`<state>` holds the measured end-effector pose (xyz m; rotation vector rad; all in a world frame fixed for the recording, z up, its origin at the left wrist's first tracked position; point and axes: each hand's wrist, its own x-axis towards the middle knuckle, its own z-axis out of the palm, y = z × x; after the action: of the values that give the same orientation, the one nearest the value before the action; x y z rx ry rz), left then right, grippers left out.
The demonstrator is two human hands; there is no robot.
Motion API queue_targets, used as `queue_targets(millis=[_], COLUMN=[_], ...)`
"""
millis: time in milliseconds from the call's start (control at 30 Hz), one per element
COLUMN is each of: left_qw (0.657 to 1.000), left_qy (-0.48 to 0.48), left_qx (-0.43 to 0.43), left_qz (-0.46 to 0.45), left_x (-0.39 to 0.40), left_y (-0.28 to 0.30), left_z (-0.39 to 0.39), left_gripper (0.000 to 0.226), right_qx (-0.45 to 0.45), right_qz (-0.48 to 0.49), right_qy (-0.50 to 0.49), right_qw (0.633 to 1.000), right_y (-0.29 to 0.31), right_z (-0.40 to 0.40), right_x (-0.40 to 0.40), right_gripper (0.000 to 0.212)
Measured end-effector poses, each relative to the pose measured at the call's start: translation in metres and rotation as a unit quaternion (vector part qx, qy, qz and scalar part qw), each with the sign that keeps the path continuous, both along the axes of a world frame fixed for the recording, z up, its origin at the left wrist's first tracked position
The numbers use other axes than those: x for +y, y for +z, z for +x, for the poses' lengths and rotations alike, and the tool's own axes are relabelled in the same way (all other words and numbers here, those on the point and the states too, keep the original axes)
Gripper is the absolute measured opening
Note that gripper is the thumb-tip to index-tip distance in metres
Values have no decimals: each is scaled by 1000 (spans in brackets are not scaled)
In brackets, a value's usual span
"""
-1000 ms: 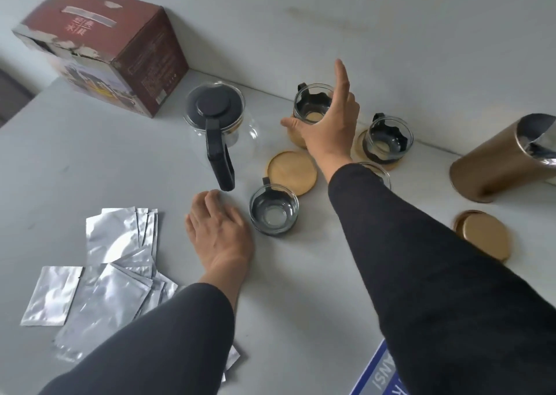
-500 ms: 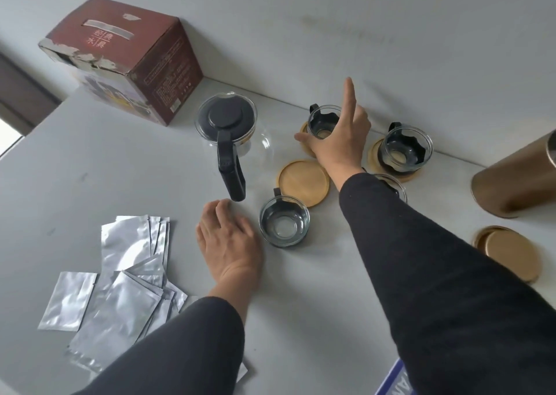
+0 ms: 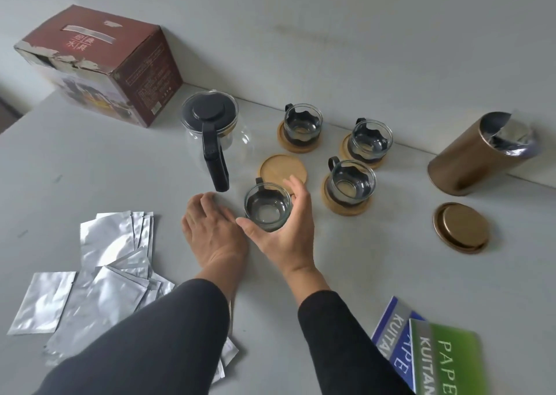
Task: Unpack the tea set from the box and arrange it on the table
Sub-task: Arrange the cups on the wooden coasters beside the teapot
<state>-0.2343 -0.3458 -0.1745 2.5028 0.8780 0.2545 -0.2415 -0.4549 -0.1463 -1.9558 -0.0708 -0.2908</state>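
A glass cup with a black handle (image 3: 267, 206) stands on the grey table just in front of an empty bamboo coaster (image 3: 278, 167). My right hand (image 3: 285, 232) wraps around this cup from the near side, thumb on its left and fingers on its right. My left hand (image 3: 210, 229) lies flat on the table, palm down, just left of the cup. The glass teapot (image 3: 210, 129) with black lid and handle stands behind my left hand. Three more cups sit on coasters: the far one (image 3: 301, 125), the far right one (image 3: 371, 141) and the near right one (image 3: 350, 182). The red-brown box (image 3: 99, 63) stands at the far left.
Several silver foil sachets (image 3: 99, 277) lie at the near left. A gold canister (image 3: 481, 153) lies on its side at the right by the wall, its lid (image 3: 461, 227) in front of it. Blue and green paper packs (image 3: 433, 352) lie at the near right edge.
My right hand let go of the far cup, leaving it on its coaster, and drew back to close around the near cup. My left hand stayed flat.
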Motion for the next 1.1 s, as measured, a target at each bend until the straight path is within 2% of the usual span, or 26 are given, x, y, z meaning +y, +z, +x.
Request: queue_targets(millis=[367, 500, 733, 1100], left_qw=[1000, 1000, 1000, 1000], left_qy=[5, 6, 14, 23], left_qx=[-12, -9, 0, -1], left_qz=[-5, -5, 1, -2], left_x=[1, 0, 0, -1], left_y=[-3, -4, -6, -6], left_z=[0, 1, 3, 3], left_gripper=[33, 33, 34, 33], right_qx=[-14, -31, -21, -7], right_qz=[-51, -23, -42, -43], right_qy=[-57, -68, -75, -82], right_qw=[997, 997, 996, 996], right_y=[-23, -7, -6, -16], right_z=[7, 25, 72, 81], right_x=[8, 5, -8, -10], right_gripper=[86, 83, 84, 86])
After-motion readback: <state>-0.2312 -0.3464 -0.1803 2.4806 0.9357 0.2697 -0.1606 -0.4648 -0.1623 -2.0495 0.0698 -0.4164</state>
